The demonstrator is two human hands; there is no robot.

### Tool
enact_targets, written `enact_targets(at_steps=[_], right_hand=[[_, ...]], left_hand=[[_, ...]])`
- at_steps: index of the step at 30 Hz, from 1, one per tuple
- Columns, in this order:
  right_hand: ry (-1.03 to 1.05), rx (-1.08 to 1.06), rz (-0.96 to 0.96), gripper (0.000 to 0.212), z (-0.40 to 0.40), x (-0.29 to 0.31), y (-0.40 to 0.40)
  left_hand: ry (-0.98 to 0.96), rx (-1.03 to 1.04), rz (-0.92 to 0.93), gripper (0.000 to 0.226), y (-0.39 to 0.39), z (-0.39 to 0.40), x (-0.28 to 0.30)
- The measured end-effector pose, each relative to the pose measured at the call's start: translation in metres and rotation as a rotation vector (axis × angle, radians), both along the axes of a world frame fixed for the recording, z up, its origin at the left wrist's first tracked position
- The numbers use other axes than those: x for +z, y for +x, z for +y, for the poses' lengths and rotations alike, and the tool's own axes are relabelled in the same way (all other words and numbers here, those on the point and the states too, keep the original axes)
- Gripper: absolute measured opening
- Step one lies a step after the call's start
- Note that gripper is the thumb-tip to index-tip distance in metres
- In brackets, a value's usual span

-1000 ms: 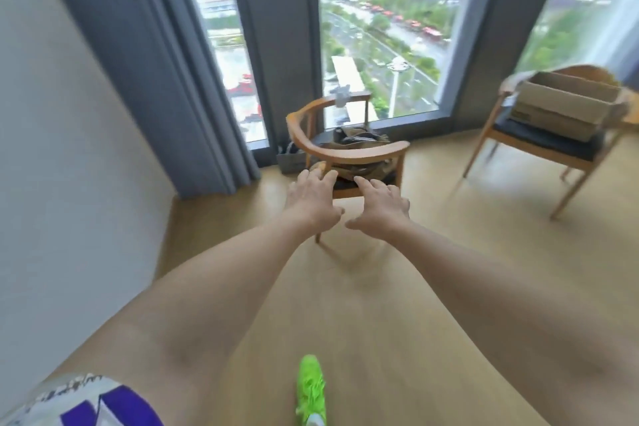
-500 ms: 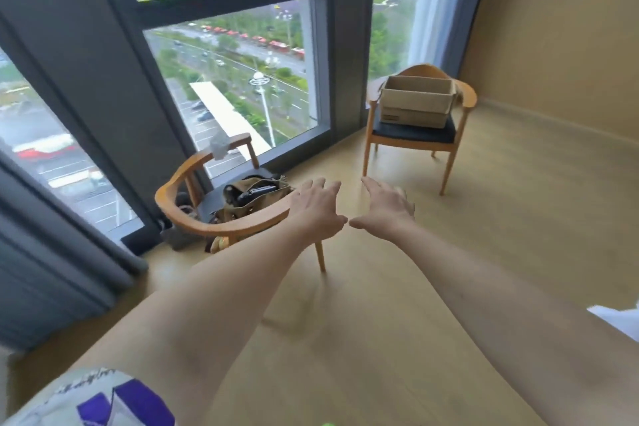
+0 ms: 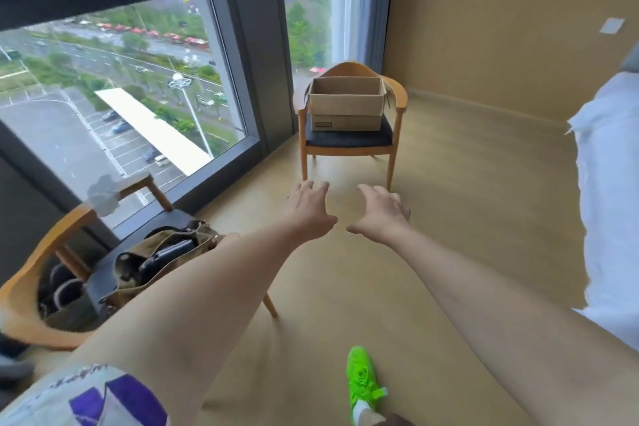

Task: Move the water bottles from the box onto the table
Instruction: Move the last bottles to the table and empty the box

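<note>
- Left hand (image 3: 308, 209) and right hand (image 3: 382, 211) reach forward over the floor, fingers released, holding nothing.
- Open cardboard box (image 3: 346, 104) sits on wooden armchair (image 3: 349, 138) ahead.

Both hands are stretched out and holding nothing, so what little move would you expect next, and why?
Probably a step forward toward the cardboard box on the far chair. The left hand and right hand are open over bare floor, well short of the box, and no bottles show from here.

Two chairs (image 3: 349, 135) (image 3: 52, 273), one box (image 3: 346, 104), two hands (image 3: 309, 209) (image 3: 382, 214), possibly one bag (image 3: 162, 256)
</note>
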State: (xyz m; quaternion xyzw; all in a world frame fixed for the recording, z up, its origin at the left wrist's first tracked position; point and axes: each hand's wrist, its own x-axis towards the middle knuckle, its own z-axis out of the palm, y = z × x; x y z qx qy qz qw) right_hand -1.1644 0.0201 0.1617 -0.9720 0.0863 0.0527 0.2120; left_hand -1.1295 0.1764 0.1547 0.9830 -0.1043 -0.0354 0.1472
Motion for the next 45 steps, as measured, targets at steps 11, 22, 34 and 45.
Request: enact_targets(at_steps=[11,22,34,45], right_hand=[[0.012,0.019,0.009,0.089,-0.062,0.023,0.217],[-0.004,-0.060,0.107,0.093,-0.091,-0.022,0.424],[0.008,-0.188,0.130,0.087,-0.103,-0.025,0.644],[0.033,-0.125,0.203,0.090,-0.130,-0.073,0.827]], left_hand=[[-0.012,-0.003,-0.033,0.062,0.215,-0.068,0.024],[0.010,-0.079,0.022,0.061,0.435,-0.102,-0.010],[-0.033,-0.073,0.110,0.064,0.690,-0.105,0.002],[-0.004,-0.066,0.222,0.071,0.861,-0.133,-0.060]])
